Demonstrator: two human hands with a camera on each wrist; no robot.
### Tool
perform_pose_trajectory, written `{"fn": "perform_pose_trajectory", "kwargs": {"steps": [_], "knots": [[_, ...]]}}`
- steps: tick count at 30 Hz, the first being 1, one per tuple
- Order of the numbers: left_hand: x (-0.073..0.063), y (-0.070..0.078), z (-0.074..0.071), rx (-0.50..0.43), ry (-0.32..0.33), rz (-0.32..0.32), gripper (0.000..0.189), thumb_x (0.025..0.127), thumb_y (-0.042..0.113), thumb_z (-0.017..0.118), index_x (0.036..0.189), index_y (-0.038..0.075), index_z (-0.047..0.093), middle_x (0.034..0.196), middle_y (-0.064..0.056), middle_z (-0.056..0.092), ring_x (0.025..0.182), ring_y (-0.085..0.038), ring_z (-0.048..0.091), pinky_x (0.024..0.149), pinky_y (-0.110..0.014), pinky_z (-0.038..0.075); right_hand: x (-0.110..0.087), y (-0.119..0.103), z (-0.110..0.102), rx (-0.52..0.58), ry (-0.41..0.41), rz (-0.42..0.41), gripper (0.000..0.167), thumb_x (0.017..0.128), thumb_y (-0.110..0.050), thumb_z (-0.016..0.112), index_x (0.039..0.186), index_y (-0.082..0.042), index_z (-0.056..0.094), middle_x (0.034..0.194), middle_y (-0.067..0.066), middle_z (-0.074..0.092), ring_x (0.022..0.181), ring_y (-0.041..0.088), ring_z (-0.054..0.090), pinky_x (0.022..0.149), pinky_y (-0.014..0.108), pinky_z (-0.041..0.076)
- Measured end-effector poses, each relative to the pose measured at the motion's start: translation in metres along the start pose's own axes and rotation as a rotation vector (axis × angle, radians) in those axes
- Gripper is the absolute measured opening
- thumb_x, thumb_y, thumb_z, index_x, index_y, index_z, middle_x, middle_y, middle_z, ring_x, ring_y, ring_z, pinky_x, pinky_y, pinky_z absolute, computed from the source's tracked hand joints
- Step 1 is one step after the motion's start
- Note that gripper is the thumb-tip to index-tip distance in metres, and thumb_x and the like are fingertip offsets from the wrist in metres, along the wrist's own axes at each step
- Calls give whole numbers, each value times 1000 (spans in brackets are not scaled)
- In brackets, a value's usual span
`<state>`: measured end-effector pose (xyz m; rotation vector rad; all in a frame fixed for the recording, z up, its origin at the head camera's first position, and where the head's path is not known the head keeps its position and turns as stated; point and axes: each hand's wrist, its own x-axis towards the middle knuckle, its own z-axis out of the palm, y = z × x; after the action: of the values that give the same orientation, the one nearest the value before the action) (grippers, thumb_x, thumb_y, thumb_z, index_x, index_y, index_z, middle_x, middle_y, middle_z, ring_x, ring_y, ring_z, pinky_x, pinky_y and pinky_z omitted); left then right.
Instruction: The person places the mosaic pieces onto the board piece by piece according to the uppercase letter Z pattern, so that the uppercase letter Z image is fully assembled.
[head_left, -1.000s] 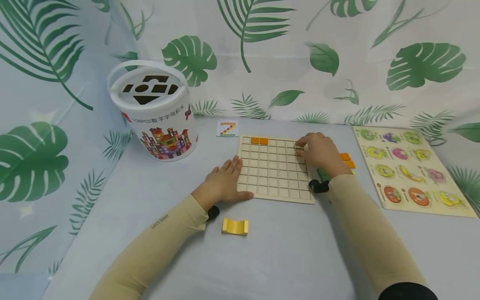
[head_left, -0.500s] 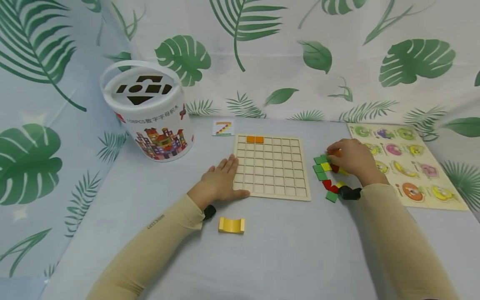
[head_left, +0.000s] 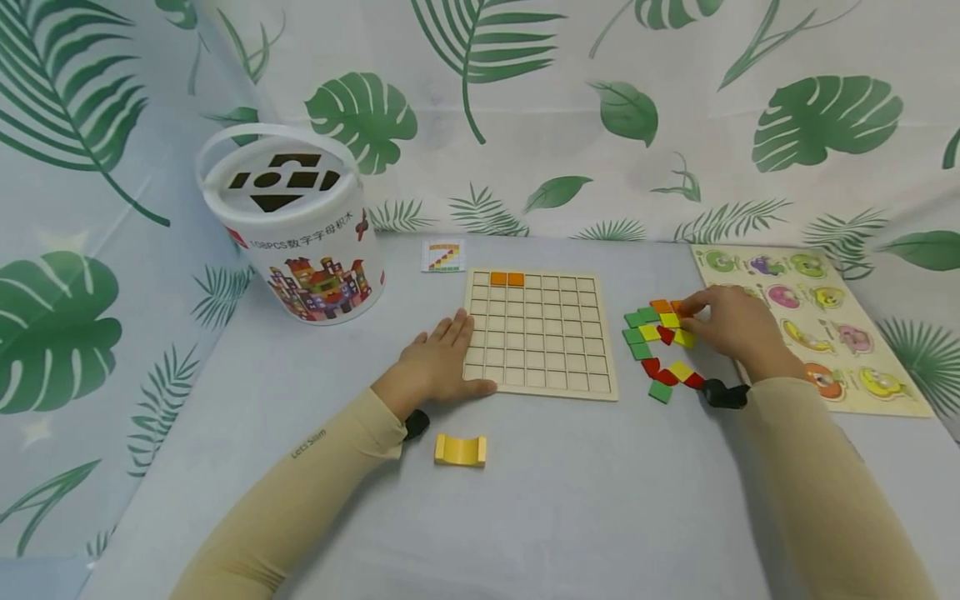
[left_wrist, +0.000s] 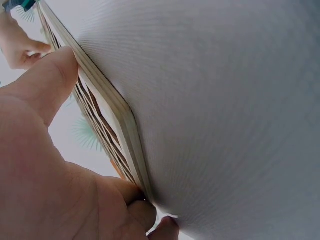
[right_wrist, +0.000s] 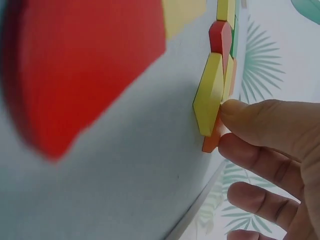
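Observation:
My left hand [head_left: 438,360] lies with straight fingers along the left edge of a wooden grid board [head_left: 542,333], its thumb at the near edge. In the left wrist view the thumb [left_wrist: 60,67] touches the board's side. Two orange square tiles [head_left: 507,279] sit in the board's top row. To the right, my right hand [head_left: 731,327] reaches over a group of loose tiles. Its thumb and forefinger pinch an orange tile [right_wrist: 214,136] at the group's far right, beside a yellow tile [right_wrist: 209,95]. Green tiles [head_left: 636,335] and red tiles [head_left: 651,367] lie around it.
A small pattern card [head_left: 443,256] lies behind the board. At the back left stands a white lidded bucket [head_left: 296,225]. A yellow arched block [head_left: 460,450] is near the front. A fruit picture board [head_left: 862,367] lies at the right, partly under my right arm.
My right hand has moved from the grid board's upper right to the loose tiles on the right, uncovering most of them. My left hand stays at the board's edge.

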<state>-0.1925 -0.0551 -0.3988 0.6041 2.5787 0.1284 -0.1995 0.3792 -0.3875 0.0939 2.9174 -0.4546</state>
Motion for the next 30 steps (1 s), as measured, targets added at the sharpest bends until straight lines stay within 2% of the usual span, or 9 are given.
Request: {"fn": "perform_pose_trajectory", "kwargs": {"steps": [5, 15, 25, 30], "knots": [[0, -1, 0, -5, 3, -1, 115, 94, 78, 51, 167, 11, -6, 176, -5, -10, 165, -27, 2, 133, -52, 14, -4, 2, -2, -16, 1, -7, 38, 98, -26, 70, 127, -2, 73, 133, 28, 65, 124, 50, 46, 98, 66, 45], [0, -1, 0, -8, 1, 0, 115, 94, 78, 51, 167, 11, -6, 177, -5, -9, 165, -27, 2, 133, -53, 14, -9, 0, -2, -76, 7, -44, 32, 93, -7, 69, 124, -2, 75, 132, 27, 67, 123, 50, 45, 103, 68, 42], [0, 0, -1, 4, -5, -1, 114, 94, 77, 51, 167, 10, -6, 177, -5, -9, 165, -27, 2, 133, -52, 15, -10, -1, -6, -97, -27, -52, 21, 93, -9, 73, 113, -4, 79, 128, 28, 68, 119, 51, 48, 98, 67, 45], [-2, 1, -3, 2, -10, -1, 114, 94, 77, 51, 167, 10, -5, 176, -5, -10, 165, -28, 1, 133, -53, 14, -8, -3, -8, -88, -49, -64, 26, 92, -7, 75, 117, -1, 76, 119, 26, 72, 118, 50, 52, 99, 66, 46]]}}
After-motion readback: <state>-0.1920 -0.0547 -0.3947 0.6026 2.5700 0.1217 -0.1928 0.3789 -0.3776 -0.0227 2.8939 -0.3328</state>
